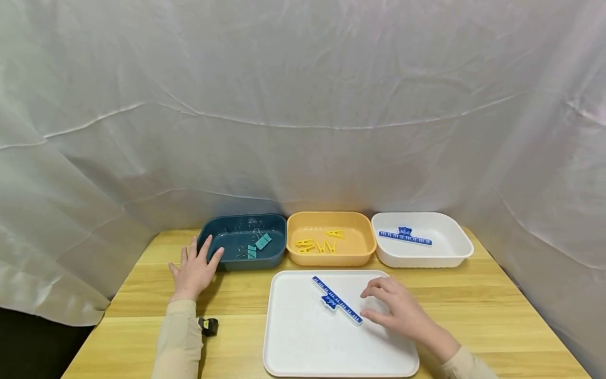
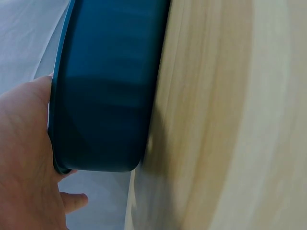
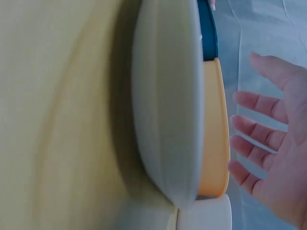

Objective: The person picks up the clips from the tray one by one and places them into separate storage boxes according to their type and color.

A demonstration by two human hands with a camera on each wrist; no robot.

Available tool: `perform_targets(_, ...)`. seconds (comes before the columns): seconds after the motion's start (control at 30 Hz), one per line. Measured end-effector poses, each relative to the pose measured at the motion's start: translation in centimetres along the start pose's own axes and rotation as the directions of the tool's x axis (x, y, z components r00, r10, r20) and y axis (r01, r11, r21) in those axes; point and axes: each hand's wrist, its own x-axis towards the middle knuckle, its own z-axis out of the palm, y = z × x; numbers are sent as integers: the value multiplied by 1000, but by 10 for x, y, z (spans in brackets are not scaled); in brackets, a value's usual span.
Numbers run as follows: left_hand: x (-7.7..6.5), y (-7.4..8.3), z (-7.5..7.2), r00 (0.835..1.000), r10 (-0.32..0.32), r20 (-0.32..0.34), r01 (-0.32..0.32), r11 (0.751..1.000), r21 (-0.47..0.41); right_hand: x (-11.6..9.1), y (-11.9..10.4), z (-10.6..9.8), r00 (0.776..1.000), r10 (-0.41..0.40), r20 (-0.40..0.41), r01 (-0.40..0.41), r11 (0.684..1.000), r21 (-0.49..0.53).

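Observation:
My left hand (image 1: 195, 271) rests with spread fingers on the left rim of the dark teal bin (image 1: 246, 261); the left wrist view shows the hand (image 2: 29, 158) at that bin's edge. Two green binder clips (image 1: 263, 241) lie inside it. Over the right part of a white tray (image 1: 298, 342) hovers my right hand (image 1: 397, 310), fingers apart and holding nothing. Close to its thumb and fingertips lies a blue clip with a long piano-key bar (image 1: 338, 300), slanted across the tray. The right wrist view shows this hand (image 3: 273, 129) with fingers loosely bent.
Right of the teal bin stand an orange bin (image 1: 331, 260) with several yellow clothespins (image 1: 335, 233) and a white bin (image 1: 426, 261) holding another blue piano-key clip (image 1: 405, 238). Pale curtain (image 1: 303, 105) hangs behind the wooden table (image 1: 473, 305). A black device (image 1: 209, 327) sits at the left wrist.

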Motion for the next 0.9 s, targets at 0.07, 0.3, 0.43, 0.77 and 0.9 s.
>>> perform_targets(0.07,0,0,0,1000,-1,2,1,1000,-3,-1,-3,1,999,27,30,-27,1000,-1)
perform_targets(0.3,1,-2,1,1000,-2,2,2,1000,-8,-3,-14,6,980,119,157,-124,992,19)
perform_targets(0.43,1,-2,1,1000,0,2,0,1000,-10,-3,-20,9,963,169,211,-177,984,23)
perform_targets(0.77,1,-1,1,1000,-4,2,4,1000,-3,-1,-31,10,910,296,289,-323,945,52)
perform_targets(0.9,1,-1,1,1000,-6,4,6,1000,-1,-1,-33,14,894,327,305,-351,936,26)
